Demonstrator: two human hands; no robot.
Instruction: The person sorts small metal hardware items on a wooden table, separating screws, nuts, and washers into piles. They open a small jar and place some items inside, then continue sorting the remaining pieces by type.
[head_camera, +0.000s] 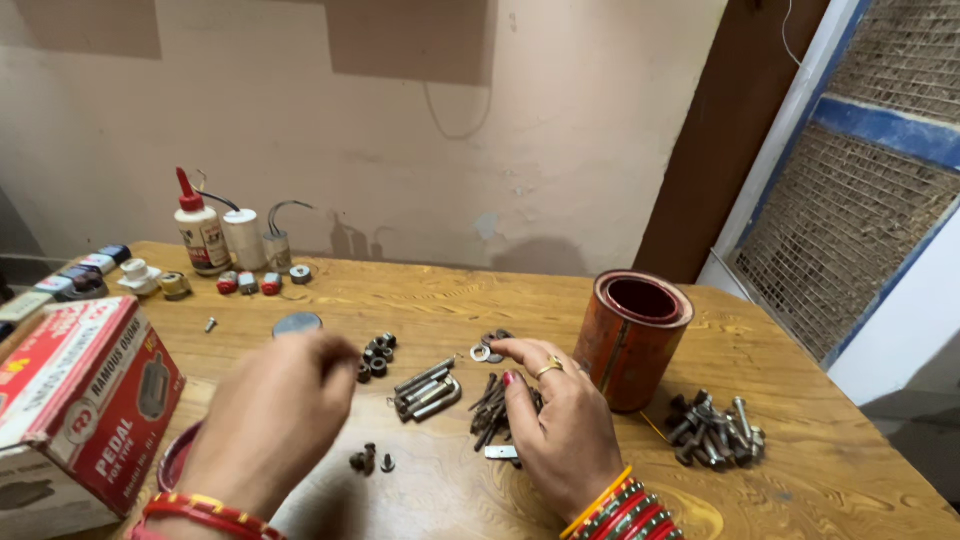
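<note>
Several washers (487, 347) lie touching the right hand's (556, 420) fingertips.

A small home workshop with a wooden work table

We see a wooden table (780, 480) pushed against a plain, stained wall (560, 150). We see piles of bolts (715, 430) and nuts (377, 355) on it, a rusty orange tin (632, 340), a glue bottle (200, 225) with a red tip, small parts with wires (262, 235), and a red and white cardboard box (85, 400). It looks like a place where we fix and sort little metal things
</note>
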